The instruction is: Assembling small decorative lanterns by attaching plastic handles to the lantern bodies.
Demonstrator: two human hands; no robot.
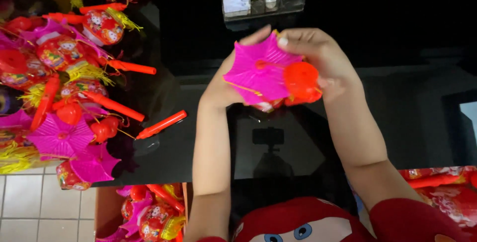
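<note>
One toy lantern (271, 75), with one pink ribbed top and one red cap, is held above the black bench (198, 138); left hand (221, 90) fingers underneath, right hand (325, 61) fingers curled over its upper edge.

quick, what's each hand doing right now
left hand: closed on the pink ribbed plastic lantern top
right hand: closed on the same top, by its red round plastic cap

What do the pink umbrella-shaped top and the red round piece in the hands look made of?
Pink top: probably thin moulded plastic, since it has sharp pleated ribs and a slight sheen. Red round piece: likely translucent plastic, because it glows smooth and bright. The left hand and the right hand hold them together.
</note>
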